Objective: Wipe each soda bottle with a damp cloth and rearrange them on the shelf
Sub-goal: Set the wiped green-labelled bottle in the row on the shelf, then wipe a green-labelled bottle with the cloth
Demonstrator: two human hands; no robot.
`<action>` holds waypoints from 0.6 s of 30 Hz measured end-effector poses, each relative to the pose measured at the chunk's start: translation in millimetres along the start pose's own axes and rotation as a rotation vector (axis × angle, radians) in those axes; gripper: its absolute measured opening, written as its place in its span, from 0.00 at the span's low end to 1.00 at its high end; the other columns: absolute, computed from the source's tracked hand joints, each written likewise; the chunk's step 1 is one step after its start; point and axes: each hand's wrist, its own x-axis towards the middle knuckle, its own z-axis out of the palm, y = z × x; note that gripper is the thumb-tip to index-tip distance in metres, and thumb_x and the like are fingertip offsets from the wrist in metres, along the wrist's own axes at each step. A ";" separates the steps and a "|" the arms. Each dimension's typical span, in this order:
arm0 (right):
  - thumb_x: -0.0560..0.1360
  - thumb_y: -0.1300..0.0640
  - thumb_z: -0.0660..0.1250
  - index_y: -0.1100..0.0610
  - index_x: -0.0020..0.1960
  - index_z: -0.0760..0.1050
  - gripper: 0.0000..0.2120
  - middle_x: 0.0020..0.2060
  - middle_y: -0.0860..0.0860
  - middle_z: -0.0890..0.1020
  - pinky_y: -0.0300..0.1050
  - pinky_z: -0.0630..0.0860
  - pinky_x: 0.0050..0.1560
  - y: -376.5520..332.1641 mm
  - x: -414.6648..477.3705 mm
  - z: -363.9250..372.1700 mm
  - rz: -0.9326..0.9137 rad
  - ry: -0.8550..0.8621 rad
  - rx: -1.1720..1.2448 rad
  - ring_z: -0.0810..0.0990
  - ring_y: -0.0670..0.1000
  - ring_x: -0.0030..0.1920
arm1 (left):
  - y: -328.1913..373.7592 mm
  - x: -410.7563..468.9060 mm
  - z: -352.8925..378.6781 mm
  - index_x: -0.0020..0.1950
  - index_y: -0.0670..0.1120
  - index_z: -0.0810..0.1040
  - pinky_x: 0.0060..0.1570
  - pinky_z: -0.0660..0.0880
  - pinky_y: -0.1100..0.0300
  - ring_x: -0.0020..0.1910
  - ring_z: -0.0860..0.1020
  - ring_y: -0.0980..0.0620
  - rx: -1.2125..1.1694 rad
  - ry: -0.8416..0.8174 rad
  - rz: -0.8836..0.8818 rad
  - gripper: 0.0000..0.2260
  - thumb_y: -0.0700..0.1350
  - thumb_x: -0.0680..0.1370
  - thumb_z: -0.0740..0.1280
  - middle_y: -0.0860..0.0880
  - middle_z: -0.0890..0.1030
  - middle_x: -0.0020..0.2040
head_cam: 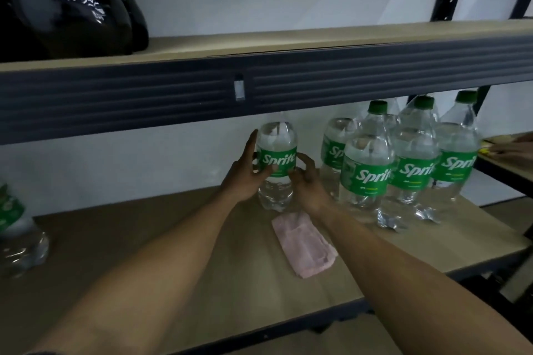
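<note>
The left hand (pixel 245 174) gripped the Sprite bottle (pixel 276 153), upright on the shelf (pixel 173 239), from its left, thumb across the label. The right hand (pixel 310 181) touched its right side, fingers curled, grip unclear. The pink cloth (pixel 304 243) lay just nearer, closest to that hand.

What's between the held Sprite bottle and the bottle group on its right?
Head view: only the right hand, its fingers on the held Sprite bottle.

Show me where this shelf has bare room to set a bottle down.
Widest free patch: the shelf between the left bottle and the middle bottle. A smaller patch lies right of the cloth, in front of the bottle cluster, which crowds the right end.
</note>
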 end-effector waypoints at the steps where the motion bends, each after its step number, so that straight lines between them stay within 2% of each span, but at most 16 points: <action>1: 0.88 0.58 0.57 0.51 0.83 0.51 0.27 0.71 0.59 0.77 0.30 0.80 0.45 -0.1 1.5 8.1 0.013 -0.037 -0.001 0.81 0.51 0.60 | -4.5 -6.3 -10.2 0.84 0.64 0.43 0.70 0.75 0.43 0.75 0.72 0.45 0.003 0.014 -0.005 0.42 0.55 0.81 0.71 0.48 0.66 0.81; 3: 0.88 0.56 0.59 0.51 0.85 0.46 0.31 0.71 0.57 0.78 0.24 0.76 0.46 -5.4 0.7 25.3 0.024 -0.139 -0.019 0.81 0.50 0.63 | -12.2 -19.5 -30.5 0.83 0.64 0.43 0.69 0.76 0.44 0.74 0.73 0.47 0.011 0.034 -0.020 0.42 0.58 0.81 0.70 0.49 0.66 0.81; 5: 0.88 0.54 0.60 0.45 0.84 0.50 0.29 0.69 0.54 0.81 0.27 0.78 0.52 -8.4 -3.4 42.5 -0.026 -0.187 -0.051 0.83 0.46 0.61 | -18.7 -33.9 -47.6 0.83 0.65 0.43 0.66 0.78 0.49 0.71 0.76 0.48 0.025 0.044 -0.038 0.42 0.59 0.80 0.70 0.50 0.67 0.80; 6: 0.88 0.54 0.61 0.40 0.78 0.57 0.24 0.67 0.53 0.82 0.33 0.81 0.55 -9.6 -7.6 50.4 -0.057 -0.195 -0.049 0.85 0.47 0.59 | -21.3 -41.7 -54.6 0.83 0.65 0.43 0.64 0.78 0.52 0.69 0.77 0.49 0.029 0.052 -0.046 0.42 0.59 0.80 0.70 0.50 0.68 0.80; 8: 0.87 0.52 0.63 0.37 0.72 0.65 0.17 0.64 0.54 0.84 0.48 0.83 0.60 -8.1 -16.5 63.2 -0.081 -0.184 -0.041 0.86 0.51 0.58 | -24.6 -58.0 -64.9 0.84 0.64 0.43 0.59 0.78 0.59 0.69 0.77 0.50 0.023 0.069 -0.045 0.42 0.59 0.80 0.70 0.52 0.68 0.79; 9: 0.86 0.48 0.65 0.35 0.70 0.66 0.16 0.64 0.55 0.84 0.53 0.83 0.61 -6.9 -23.8 67.6 -0.081 -0.180 -0.037 0.86 0.53 0.60 | -25.4 -67.2 -68.4 0.84 0.64 0.44 0.56 0.78 0.64 0.68 0.77 0.50 0.014 0.075 -0.048 0.42 0.59 0.80 0.70 0.53 0.69 0.77; 11: 0.81 0.35 0.67 0.33 0.72 0.65 0.23 0.67 0.57 0.79 0.59 0.81 0.64 -3.6 -33.9 70.1 -0.092 -0.128 -0.086 0.82 0.57 0.65 | -24.0 -84.8 -72.3 0.84 0.64 0.44 0.48 0.76 0.71 0.64 0.79 0.52 -0.001 0.083 -0.053 0.42 0.59 0.80 0.71 0.54 0.70 0.73; 12: 0.80 0.33 0.67 0.34 0.74 0.63 0.26 0.69 0.56 0.76 0.58 0.80 0.65 -3.9 -40.7 69.1 -0.118 -0.126 -0.122 0.79 0.56 0.68 | -23.0 -92.6 -72.9 0.84 0.64 0.45 0.47 0.76 0.73 0.64 0.79 0.51 -0.007 0.084 -0.053 0.43 0.58 0.79 0.71 0.53 0.71 0.73; 15: 0.83 0.41 0.66 0.42 0.79 0.56 0.30 0.70 0.53 0.77 0.39 0.80 0.58 -6.3 -62.2 59.0 -0.154 -0.186 -0.122 0.80 0.50 0.66 | -19.1 -112.2 -70.2 0.83 0.64 0.47 0.54 0.77 0.68 0.71 0.75 0.49 -0.048 0.076 -0.030 0.44 0.60 0.77 0.73 0.51 0.69 0.79; 18: 0.81 0.40 0.66 0.36 0.80 0.54 0.33 0.73 0.43 0.73 0.32 0.78 0.60 -7.1 -86.0 44.1 -0.201 -0.241 -0.098 0.76 0.41 0.69 | -12.3 -130.8 -65.4 0.83 0.66 0.50 0.56 0.77 0.69 0.71 0.75 0.52 -0.063 0.064 0.003 0.43 0.59 0.76 0.75 0.52 0.71 0.78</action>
